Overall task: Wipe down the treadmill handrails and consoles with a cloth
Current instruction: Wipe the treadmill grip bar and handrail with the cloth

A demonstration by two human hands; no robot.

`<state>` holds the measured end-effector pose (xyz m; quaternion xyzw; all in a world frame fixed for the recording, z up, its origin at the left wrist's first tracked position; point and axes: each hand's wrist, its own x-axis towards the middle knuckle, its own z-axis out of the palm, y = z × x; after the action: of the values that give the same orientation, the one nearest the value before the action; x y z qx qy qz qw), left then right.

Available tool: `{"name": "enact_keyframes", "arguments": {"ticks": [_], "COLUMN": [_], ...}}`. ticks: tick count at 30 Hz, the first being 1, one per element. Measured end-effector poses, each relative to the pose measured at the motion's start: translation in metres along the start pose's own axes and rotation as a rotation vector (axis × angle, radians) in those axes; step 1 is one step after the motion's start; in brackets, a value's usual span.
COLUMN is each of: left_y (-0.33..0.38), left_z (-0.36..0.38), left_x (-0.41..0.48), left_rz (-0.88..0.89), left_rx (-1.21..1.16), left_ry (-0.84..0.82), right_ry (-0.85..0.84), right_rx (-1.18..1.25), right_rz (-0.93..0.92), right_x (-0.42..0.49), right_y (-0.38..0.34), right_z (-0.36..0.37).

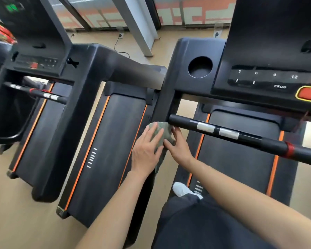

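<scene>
A crumpled grey-green cloth [160,131] sits against the left side rail of the right treadmill, just below the left end of its black front handlebar [244,136]. My left hand [147,150] lies over the cloth's left side with its fingers straight and spread. My right hand [180,148] is on the cloth's right side and holds a fold between thumb and forefinger. A tail of the cloth hangs down under my left hand. The console [269,76] with number keys and a red button is up at the right.
A round cup holder [200,67] sits left of the console. A second treadmill [101,141] stands close on the left, with its own console [36,62] and handlebar [43,94]. My white shoe [183,189] is on the right treadmill's belt. The floor is tan.
</scene>
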<state>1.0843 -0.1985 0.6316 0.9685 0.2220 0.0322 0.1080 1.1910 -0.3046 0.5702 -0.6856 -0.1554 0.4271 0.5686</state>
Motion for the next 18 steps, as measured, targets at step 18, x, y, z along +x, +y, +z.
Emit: {"name": "enact_keyframes", "arguments": {"ticks": [18], "left_y": [-0.023], "left_z": [-0.004], "left_x": [-0.139], "left_rz": [-0.042], "left_rx": [-0.03], "left_ry": [-0.025], "right_ry": [-0.116], "right_rx": [-0.108], "right_rz": [0.011], "right_x": [-0.095], "right_y": [0.05], "right_z": [0.072]}}
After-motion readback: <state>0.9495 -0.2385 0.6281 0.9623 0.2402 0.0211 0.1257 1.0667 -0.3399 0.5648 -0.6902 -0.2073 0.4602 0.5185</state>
